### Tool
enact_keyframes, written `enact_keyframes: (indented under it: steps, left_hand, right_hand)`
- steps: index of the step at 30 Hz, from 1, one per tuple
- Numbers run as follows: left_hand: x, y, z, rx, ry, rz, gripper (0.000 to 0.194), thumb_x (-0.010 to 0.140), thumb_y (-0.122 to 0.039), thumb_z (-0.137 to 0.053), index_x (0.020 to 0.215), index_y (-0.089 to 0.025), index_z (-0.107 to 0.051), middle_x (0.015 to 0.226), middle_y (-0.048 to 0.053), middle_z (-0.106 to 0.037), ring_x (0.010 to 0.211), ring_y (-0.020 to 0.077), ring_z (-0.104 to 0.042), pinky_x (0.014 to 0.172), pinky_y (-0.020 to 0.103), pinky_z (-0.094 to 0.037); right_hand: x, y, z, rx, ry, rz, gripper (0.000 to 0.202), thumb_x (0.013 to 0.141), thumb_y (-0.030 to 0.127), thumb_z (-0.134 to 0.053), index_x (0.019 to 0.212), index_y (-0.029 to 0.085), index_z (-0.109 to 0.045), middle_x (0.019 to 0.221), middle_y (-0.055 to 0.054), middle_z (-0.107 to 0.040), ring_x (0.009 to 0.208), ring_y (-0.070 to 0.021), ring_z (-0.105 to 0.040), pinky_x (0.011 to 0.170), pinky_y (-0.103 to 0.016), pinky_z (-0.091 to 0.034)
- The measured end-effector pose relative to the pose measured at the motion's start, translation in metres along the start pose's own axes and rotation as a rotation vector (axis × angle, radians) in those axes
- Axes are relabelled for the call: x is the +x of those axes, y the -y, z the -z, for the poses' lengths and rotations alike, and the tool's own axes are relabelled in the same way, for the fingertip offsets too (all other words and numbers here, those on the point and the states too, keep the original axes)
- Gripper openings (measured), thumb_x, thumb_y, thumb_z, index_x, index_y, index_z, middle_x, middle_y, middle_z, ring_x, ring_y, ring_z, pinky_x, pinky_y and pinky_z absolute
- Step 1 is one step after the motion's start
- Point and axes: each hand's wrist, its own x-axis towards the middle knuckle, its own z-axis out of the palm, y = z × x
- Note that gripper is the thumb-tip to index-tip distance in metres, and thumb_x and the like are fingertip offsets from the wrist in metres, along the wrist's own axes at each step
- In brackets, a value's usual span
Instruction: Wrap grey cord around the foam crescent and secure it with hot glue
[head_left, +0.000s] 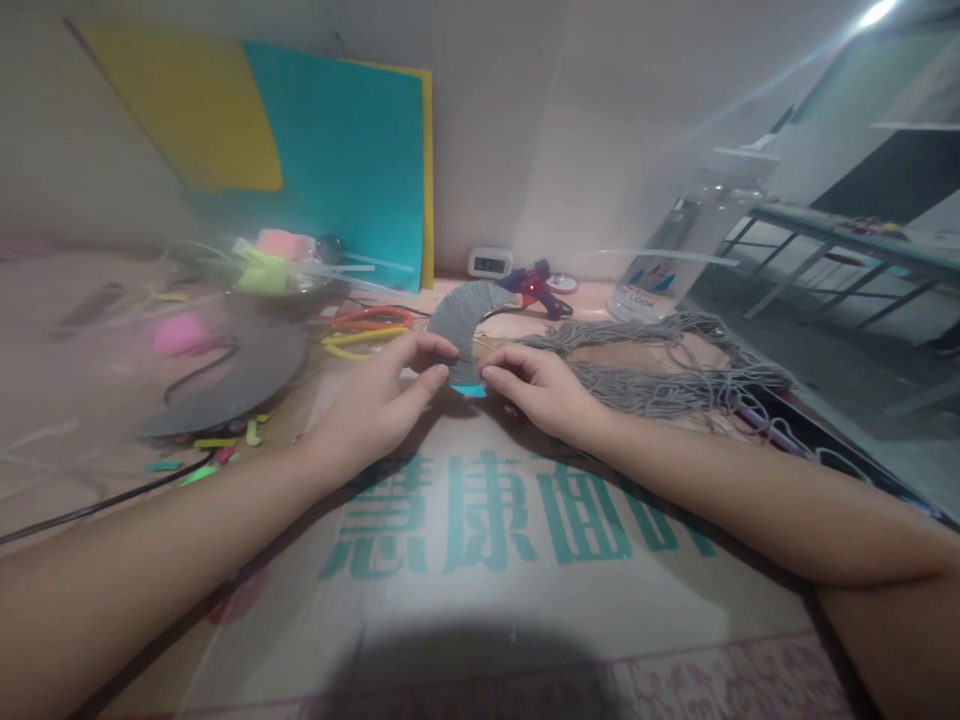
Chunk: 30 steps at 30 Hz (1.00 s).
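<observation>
A crescent wrapped in grey yarn (466, 312) stands upright in the middle, with a turquoise piece showing bare at its lower tip. My left hand (409, 385) grips the crescent's left edge between thumb and fingers. At the opposite edge, my right hand (529, 380) is closed in a pinch on the grey yarn close to the turquoise tip; the fingers partly hide the strand. A loose bundle of grey yarn (645, 385) spreads on the table to the right, behind my right forearm.
Behind the crescent lie a glue gun (536, 285) and a small digital clock (490, 263). Orange-handled scissors (371, 318) rest left of it. A clear bottle (660, 250) stands at right. Turquoise and yellow sheets (337, 160) lean on the wall. A grey disc (247, 375) lies left.
</observation>
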Motion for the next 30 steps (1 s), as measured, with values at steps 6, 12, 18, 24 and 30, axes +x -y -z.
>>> enact_keyframes:
  steps: [6, 12, 18, 24, 30]
  left_hand:
    - [0.0, -0.004, 0.0, 0.077, 0.04, -0.028, 0.023, 0.094, -0.034, -0.051, 0.111, -0.021, -0.06, 0.105, 0.004, -0.067, 0.095, 0.0185, -0.062, 0.089, 0.034, -0.049]
    - [0.0, -0.005, 0.0, 0.122, 0.063, -0.06, 0.026, 0.095, -0.037, -0.049, 0.114, -0.021, -0.058, 0.107, 0.004, -0.066, 0.099, 0.0189, -0.061, 0.089, 0.032, -0.049]
    - [0.001, -0.005, 0.0, 0.159, 0.062, -0.059, 0.026, 0.091, -0.036, -0.055, 0.112, -0.022, -0.057, 0.106, 0.004, -0.064, 0.099, 0.0193, -0.059, 0.09, 0.033, -0.049]
    - [0.0, 0.0, -0.003, 0.107, 0.039, -0.056, 0.026, 0.093, -0.034, -0.051, 0.116, -0.022, -0.053, 0.11, 0.005, -0.062, 0.101, 0.0189, -0.06, 0.09, 0.034, -0.049]
    - [0.003, 0.005, -0.005, -0.034, -0.004, 0.03, 0.033, 0.091, -0.036, -0.056, 0.12, -0.021, -0.05, 0.108, 0.005, -0.062, 0.094, 0.0172, -0.063, 0.085, 0.034, -0.051]
  right_hand:
    - [0.001, 0.005, 0.003, -0.06, 0.023, 0.039, 0.022, 0.084, 0.036, -0.062, 0.082, 0.015, -0.067, 0.075, -0.001, -0.062, 0.066, -0.0125, -0.053, 0.063, -0.026, -0.041]
    - [0.001, 0.005, 0.003, -0.094, 0.035, 0.052, 0.021, 0.085, 0.035, -0.061, 0.078, 0.015, -0.065, 0.072, 0.0, -0.06, 0.066, -0.0123, -0.052, 0.064, -0.026, -0.04]
    - [0.001, 0.003, 0.001, -0.11, 0.035, 0.083, 0.021, 0.085, 0.034, -0.062, 0.077, 0.015, -0.065, 0.072, 0.0, -0.06, 0.066, -0.0122, -0.052, 0.064, -0.026, -0.04]
    - [-0.001, 0.003, 0.001, -0.139, 0.026, 0.103, 0.02, 0.085, 0.034, -0.062, 0.078, 0.016, -0.064, 0.073, -0.001, -0.061, 0.067, -0.0124, -0.052, 0.065, -0.025, -0.04]
    - [-0.001, 0.002, 0.0, -0.182, 0.001, 0.178, 0.019, 0.086, 0.033, -0.063, 0.078, 0.016, -0.062, 0.074, -0.001, -0.059, 0.068, -0.0127, -0.051, 0.065, -0.026, -0.039]
